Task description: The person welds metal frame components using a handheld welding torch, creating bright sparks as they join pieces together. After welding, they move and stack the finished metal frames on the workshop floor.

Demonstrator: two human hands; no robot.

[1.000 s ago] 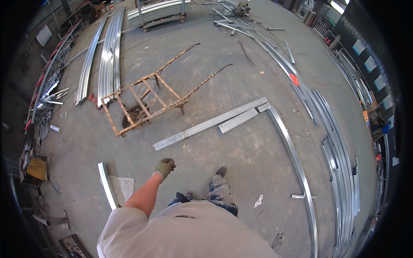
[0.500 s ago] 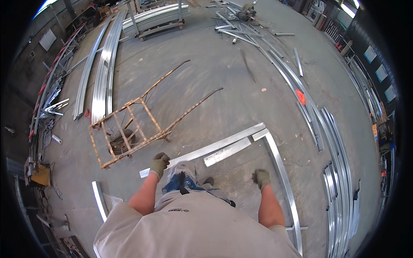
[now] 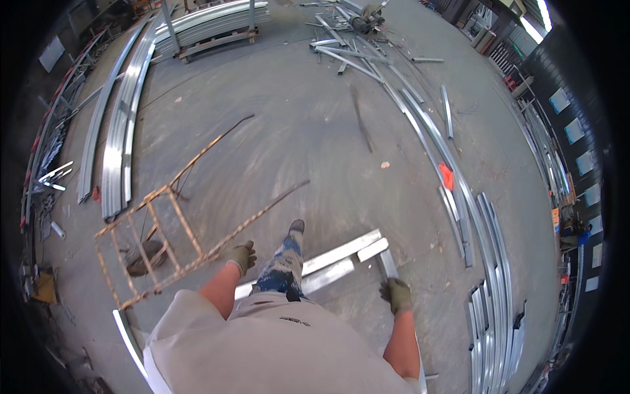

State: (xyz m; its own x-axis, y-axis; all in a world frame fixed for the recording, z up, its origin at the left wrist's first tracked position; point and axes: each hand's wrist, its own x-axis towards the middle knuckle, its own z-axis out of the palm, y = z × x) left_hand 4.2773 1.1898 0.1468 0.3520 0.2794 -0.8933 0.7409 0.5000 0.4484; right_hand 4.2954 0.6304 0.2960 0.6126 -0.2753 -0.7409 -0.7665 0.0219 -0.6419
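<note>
I am walking over a grey concrete workshop floor. My left hand (image 3: 241, 255) wears an olive work glove, hangs empty with loosely curled fingers, and is just right of a rusty ladder-like metal frame (image 3: 152, 244) lying on the floor. My right hand (image 3: 396, 293), gloved the same way, is empty above the near end of a long curved steel profile (image 3: 387, 264). Two short flat galvanized steel profiles (image 3: 342, 252) lie at my feet. My leading shoe (image 3: 296, 226) is just beyond them.
Long curved galvanized profiles lie in a stack at the left (image 3: 121, 131) and in a sweep along the right (image 3: 489, 262). An orange scrap (image 3: 446, 176) lies among them. A rack with more profiles (image 3: 210, 23) stands at the far end, with loose offcuts (image 3: 348, 52) beside it.
I have stepped forward: the rusty frame and the flat profiles have slid closer and lower in view. My right hand has come into view and swung beside the curved profile.
</note>
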